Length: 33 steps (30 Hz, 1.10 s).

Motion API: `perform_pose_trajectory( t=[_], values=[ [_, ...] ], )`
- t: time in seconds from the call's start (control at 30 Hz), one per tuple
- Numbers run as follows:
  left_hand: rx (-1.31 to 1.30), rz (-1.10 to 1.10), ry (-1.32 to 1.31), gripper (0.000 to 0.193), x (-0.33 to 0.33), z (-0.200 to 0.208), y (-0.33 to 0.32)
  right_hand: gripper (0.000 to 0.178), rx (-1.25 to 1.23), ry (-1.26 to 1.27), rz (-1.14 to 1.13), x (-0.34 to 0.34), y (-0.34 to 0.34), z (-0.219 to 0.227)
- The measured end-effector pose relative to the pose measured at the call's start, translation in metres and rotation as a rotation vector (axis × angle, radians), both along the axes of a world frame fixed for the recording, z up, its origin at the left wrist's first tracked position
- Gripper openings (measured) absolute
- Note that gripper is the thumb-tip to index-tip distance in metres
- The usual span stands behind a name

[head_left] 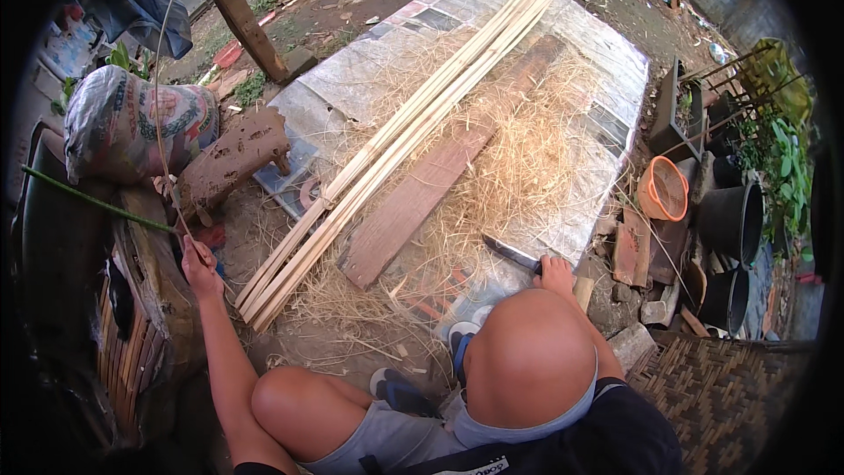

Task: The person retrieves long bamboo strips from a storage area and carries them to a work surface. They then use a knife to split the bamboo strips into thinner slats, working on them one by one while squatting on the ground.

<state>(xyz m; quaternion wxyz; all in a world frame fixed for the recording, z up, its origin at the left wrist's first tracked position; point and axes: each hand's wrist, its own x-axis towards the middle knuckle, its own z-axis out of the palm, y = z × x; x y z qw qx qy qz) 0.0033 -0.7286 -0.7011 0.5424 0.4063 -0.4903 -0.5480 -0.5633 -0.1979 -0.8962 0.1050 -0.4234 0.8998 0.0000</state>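
My left hand [202, 266] is closed around a long thin bamboo strip [159, 114], which rises in a bend past the upper left edge of the view. At the lower right my right hand [556, 275] is closed on a knife, partly hidden behind my knee. Its dark blade [510, 252] points left, low over the sheet, and a pale wooden end shows below the hand. Ahead of me lies a bundle of pale split strips [400, 145], beside a brown wooden plank [418, 202]. Curly shavings [532, 163] are heaped around the plank.
A printed tarp sheet [633, 66] covers the ground ahead. To the left are a stuffed sack [132, 123], a worn log [233, 158], a green rod [92, 198] and a wooden post [242, 13]. An orange bucket [649, 198] and black pots [730, 222] stand right, above woven matting [721, 396].
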Motion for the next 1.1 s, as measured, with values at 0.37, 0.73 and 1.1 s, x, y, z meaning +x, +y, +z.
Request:
perform_pose_trajectory(
  t=[0.37,0.73,1.1],
  values=[
    [0.326,-0.582,-0.566,0.03,-0.15,0.019,0.044,0.038,-0.544,-0.181,-0.336,0.014,0.014,0.029],
    [-0.045,-0.48,-0.949,0.034,-0.289,-0.006,0.072,0.043,-0.195,-1.072,0.213,0.101,-0.13,0.095],
    [0.015,-0.57,-1.172,0.039,-0.311,-0.083,0.115,0.034,-0.243,-1.544,0.014,0.155,-0.097,0.023]
  ],
)
